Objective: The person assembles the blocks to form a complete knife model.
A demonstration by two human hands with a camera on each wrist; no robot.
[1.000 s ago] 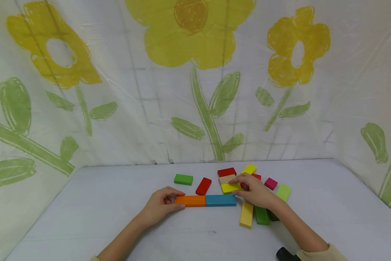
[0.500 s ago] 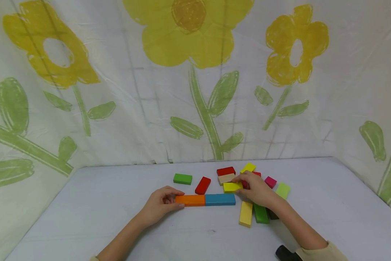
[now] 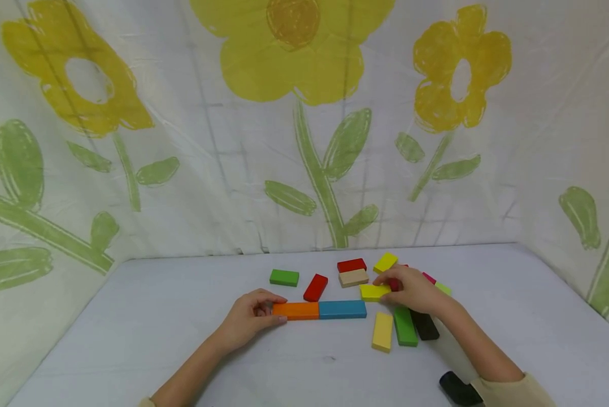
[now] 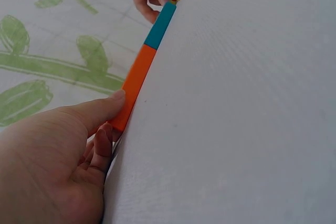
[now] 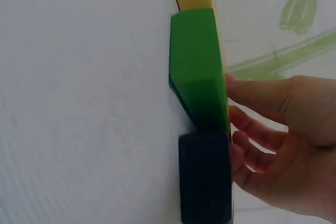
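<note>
My left hand (image 3: 248,319) pinches the left end of an orange block (image 3: 295,311), thumb in front and fingers behind. End to end with it lies a blue block (image 3: 342,309); in the left wrist view the orange block (image 4: 137,80) and blue block (image 4: 160,25) meet in a straight row. Behind and right of the blue block, my right hand (image 3: 413,291) pinches a bright yellow block (image 3: 373,292) by its right end. That block is hidden in the right wrist view, where a green block (image 5: 197,51) and a dark block (image 5: 206,177) stand before the hand (image 5: 294,145).
Around the right hand lie a pale yellow block (image 3: 382,332), a green block (image 3: 405,326) and a black block (image 3: 424,325). Behind are a beige block (image 3: 353,277), red blocks (image 3: 316,288), another green one (image 3: 284,277) and another yellow one (image 3: 385,262). A black object (image 3: 459,389) lies by the right sleeve.
My right hand has slid the bright yellow block to the right, away from the beige block's front, and it is straighter now. The left hand and the orange and blue row stay put.
</note>
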